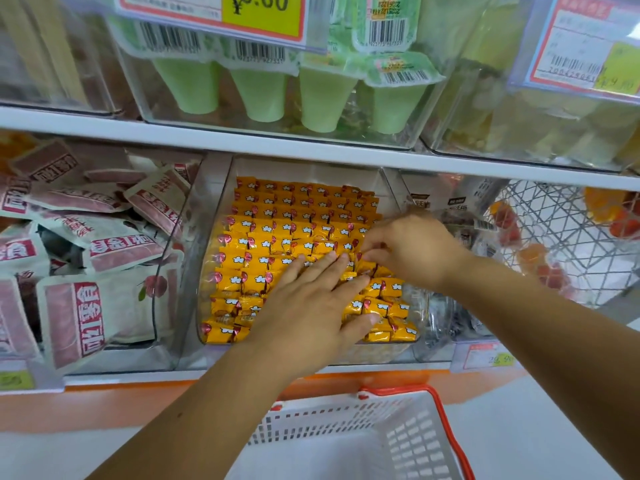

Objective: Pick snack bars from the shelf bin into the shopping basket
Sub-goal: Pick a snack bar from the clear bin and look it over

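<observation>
Several small orange-yellow wrapped snack bars (277, 220) fill a clear plastic shelf bin (204, 202) in neat rows. My left hand (311, 303) lies flat on the bars at the bin's front right, fingers straight. My right hand (412, 247) reaches in from the right, its curled fingertips pinching at a bar near the bin's middle right. Below the shelf stands a white shopping basket (408, 441) with an orange-red rim; nothing shows inside it.
Pink-and-white snack bags (90, 237) fill the bin to the left. Green cup desserts (263, 88) sit in clear bins on the shelf above, behind price tags. A white wire basket (554, 223) with orange items stands at the right. An orange shelf edge runs below.
</observation>
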### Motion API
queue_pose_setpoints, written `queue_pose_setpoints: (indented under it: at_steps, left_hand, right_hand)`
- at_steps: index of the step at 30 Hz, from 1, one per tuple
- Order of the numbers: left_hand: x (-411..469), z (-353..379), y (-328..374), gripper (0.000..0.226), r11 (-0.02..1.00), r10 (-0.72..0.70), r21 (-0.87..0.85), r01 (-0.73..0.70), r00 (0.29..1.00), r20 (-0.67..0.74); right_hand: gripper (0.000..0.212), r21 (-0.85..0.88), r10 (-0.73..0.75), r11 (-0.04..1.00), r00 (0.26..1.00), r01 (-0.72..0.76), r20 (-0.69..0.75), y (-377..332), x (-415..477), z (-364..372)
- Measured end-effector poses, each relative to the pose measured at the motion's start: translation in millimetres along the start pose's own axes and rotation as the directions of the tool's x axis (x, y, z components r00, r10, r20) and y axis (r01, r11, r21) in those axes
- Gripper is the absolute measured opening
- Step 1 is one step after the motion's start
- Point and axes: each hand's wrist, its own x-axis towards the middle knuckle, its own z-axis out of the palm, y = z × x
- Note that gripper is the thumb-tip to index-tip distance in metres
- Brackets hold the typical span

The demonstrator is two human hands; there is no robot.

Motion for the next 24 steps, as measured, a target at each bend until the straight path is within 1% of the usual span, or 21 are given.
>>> queue_pose_setpoints:
  at_steps: [2,3,6,7,9,10,12,14,15,16,18,19,21,22,23,24]
  left_hand:
    - [0,-1,1,0.086,1.0,-0.005,-0.006,0.006,1.0,0.013]
    - [0,-3,1,0.082,1.0,-0.006,-0.012,0.006,1.0,0.019]
    - [-1,-10,2,0.066,0.996,-0.019,-0.087,0.022,0.999,0.029]
    - [-2,-13,3,0.065,0.99,-0.036,-0.134,0.036,0.999,0.005]
    - [-7,-20,9,0.065,0.958,-0.107,-0.272,0.089,0.993,-0.053]
    - [-11,-23,13,0.066,0.921,-0.166,-0.368,0.126,0.983,-0.079]
    - [-20,-28,18,0.065,0.828,-0.254,-0.543,0.14,0.957,-0.14]
    - [-30,-32,24,0.061,0.74,-0.281,-0.666,0.098,0.944,-0.172]
    - [-36,-34,26,0.055,0.672,-0.291,-0.737,0.079,0.942,-0.164]
    - [-42,-36,28,0.046,0.586,-0.303,-0.807,0.072,0.943,-0.136]
    - [-55,-38,31,0.025,0.413,-0.327,-0.907,0.084,0.943,-0.061]
    - [-63,-39,33,0.023,0.349,-0.342,-0.933,0.092,0.939,-0.035]
    - [-74,-37,34,0.029,0.258,-0.385,-0.961,0.101,0.923,-0.006]
    - [-79,-36,34,0.033,0.23,-0.409,-0.968,0.105,0.913,0.002]
    - [-83,-34,34,0.035,0.216,-0.426,-0.97,0.112,0.905,0.01]
    - [-86,-33,34,0.036,0.217,-0.433,-0.969,0.12,0.901,0.015]
  right_hand:
    - [0.012,0.095,-0.005,0.995,0.993,0.016,-0.115,0,-12,-1]
    - [0.01,0.134,0.014,0.991,0.984,0.011,-0.18,-1,-19,-3]
    - [0.009,0.266,0.116,0.964,0.923,-0.015,-0.368,-5,-42,-9]
    - [0.01,0.331,0.169,0.943,0.903,-0.031,-0.396,-6,-50,-11]
    - [0.013,0.477,0.275,0.877,0.868,-0.05,-0.413,-10,-64,-13]
    - [0.014,0.55,0.318,0.834,0.847,-0.037,-0.425,-14,-71,-15]
    - [0.023,0.71,0.402,0.704,0.808,0.028,-0.431,-25,-84,-21]
    - [0.024,0.843,0.444,0.521,0.802,0.131,-0.4,-40,-97,-28]
    - [0.023,0.888,0.461,0.43,0.806,0.163,-0.371,-49,-102,-30]
    - [0.024,0.924,0.482,0.344,0.812,0.169,-0.328,-57,-108,-30]
    - [0.028,0.971,0.535,0.203,0.816,0.126,-0.217,-68,-119,-28]
    - [0.029,0.987,0.555,0.134,0.818,0.088,-0.149,-72,-124,-27]
    - [0.018,1.0,0.547,-0.016,0.837,0.002,0.007,-76,-133,-22]
    - [0.01,0.996,0.527,-0.077,0.846,-0.041,0.076,-78,-138,-19]
    - [0.008,0.989,0.515,-0.128,0.848,-0.071,0.128,-80,-142,-14]
    - [0.017,0.984,0.516,-0.157,0.843,-0.08,0.15,-81,-146,-10]
